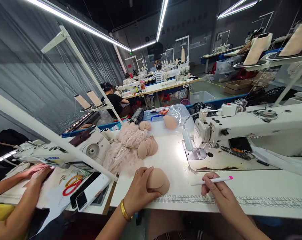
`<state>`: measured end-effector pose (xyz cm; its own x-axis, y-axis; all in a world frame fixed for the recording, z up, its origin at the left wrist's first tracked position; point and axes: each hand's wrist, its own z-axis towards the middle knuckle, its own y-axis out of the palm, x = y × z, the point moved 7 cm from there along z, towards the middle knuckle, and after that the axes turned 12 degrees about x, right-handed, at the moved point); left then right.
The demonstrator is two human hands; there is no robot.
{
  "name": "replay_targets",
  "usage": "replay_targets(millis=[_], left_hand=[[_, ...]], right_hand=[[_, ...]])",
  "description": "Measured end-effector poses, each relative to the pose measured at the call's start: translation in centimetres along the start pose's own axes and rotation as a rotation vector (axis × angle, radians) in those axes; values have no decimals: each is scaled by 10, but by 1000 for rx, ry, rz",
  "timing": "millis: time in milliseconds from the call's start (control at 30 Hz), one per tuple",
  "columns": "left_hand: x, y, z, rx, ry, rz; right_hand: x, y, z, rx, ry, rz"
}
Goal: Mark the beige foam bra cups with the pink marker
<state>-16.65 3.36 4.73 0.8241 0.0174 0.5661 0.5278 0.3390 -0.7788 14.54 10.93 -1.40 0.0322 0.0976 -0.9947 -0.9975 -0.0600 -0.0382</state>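
Observation:
My left hand (138,189) grips a small stack of beige bra cups (159,180) just above the front of the white table, thumb below and fingers over the left side. My right hand (217,190) pinches a white marker pen (217,180) with a pink end pointing right. Beyond my left hand, a fanned row of beige cups (148,147) lies beside a heap of pale pink lace (126,146). Farther back are a smaller cup stack (145,125) and a single cup (170,122) on a clear plastic lid.
A sewing machine (231,128) with a lit needle area stands at the right. Along the table's front edge runs a ruler strip (186,199). On the left, a co-worker's hands (39,173) rest on fabric near red-handled scissors (72,187) and a phone (81,201).

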Motion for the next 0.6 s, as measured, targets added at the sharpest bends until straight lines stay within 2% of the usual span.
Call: replay_targets(millis=[200, 300, 433, 600], left_hand=[[17, 21, -12, -34, 138, -24], [23, 28, -16, 1, 218, -11], [26, 28, -17, 101, 267, -22], [21, 30, -13, 51, 217, 31]], right_hand=[[-30, 56, -14, -283, -137, -92], [-34, 80, -15, -346, -215, -121], [-31, 91, -10, -302, -248, -113], [-26, 90, -5, -281, -141, -67]])
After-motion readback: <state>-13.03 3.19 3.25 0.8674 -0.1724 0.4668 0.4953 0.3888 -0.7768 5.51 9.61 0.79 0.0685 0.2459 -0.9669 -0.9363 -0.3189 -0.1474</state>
